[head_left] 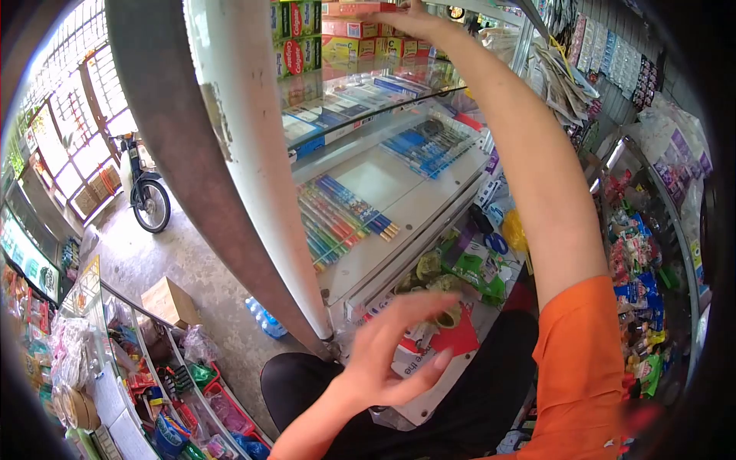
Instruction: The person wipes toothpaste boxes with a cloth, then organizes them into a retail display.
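Note:
My right hand (410, 19) is raised to the top shelf, its fingers at a red box (360, 9) on a stack of boxes; whether they grip it is hard to see. My left hand (391, 353) hovers above my lap with fingers spread and nothing in it. Toothpaste boxes (297, 38) stand left of the red box, and yellow boxes (376, 47) sit beneath it. Below the glass shelf (368, 115) lie colored pencils (345, 218) and a pack of blue pens (429, 146). Beneath my left hand is a red and white packet (452, 337).
A white post (257, 153) and a dark curved bar (176, 153) rise at the left of the shelves. A motorbike (146, 188), a cardboard box (169, 303) and blue bottles (264, 318) are on the floor. Snack packets (640, 299) fill a rack at the right.

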A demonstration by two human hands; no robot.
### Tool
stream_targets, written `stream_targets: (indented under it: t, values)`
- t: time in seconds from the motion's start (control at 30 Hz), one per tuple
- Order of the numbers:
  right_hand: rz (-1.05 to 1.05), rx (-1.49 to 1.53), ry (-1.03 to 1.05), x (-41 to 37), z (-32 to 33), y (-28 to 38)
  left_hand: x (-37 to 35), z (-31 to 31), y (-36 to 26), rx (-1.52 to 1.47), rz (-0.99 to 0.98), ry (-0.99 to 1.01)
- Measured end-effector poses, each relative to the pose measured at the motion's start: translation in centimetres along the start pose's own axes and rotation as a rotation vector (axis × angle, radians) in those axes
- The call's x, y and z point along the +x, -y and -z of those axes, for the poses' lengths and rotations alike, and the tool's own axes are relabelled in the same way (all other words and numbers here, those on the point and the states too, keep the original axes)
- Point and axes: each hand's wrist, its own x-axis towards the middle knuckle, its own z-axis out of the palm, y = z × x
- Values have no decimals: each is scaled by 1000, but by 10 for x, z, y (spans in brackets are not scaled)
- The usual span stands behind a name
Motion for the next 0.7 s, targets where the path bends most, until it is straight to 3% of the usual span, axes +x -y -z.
stream_targets:
  t: [0.03,0.07,0.13,0.17,0.23,0.33,0.5,0.7]
  values:
    - [-37,-10,-80,-11,-2,5,20,3,-10,204,-102,-56]
    - [85,-81,-71,21,-3,-11,40,6,-21,411,-203,-111]
    - [194,-319,-376,50,-25,-34,76,8,-38,849,-290,-168]
    - [195,-310,-380,52,-27,-34,89,7,-42,858,-293,-163]
    - [247,-214,-203,52,-24,-30,114,1,-46,1217,-264,-250]
    - [136,-372,-281,37,-37,-19,137,0,-28,1352,-205,-354]
    - [148,-336,-212,9,-31,-10,142,9,-8,1496,-145,-350]
    - [-30,-302,-86,-20,-20,20,142,11,-4,1518,-152,-374]
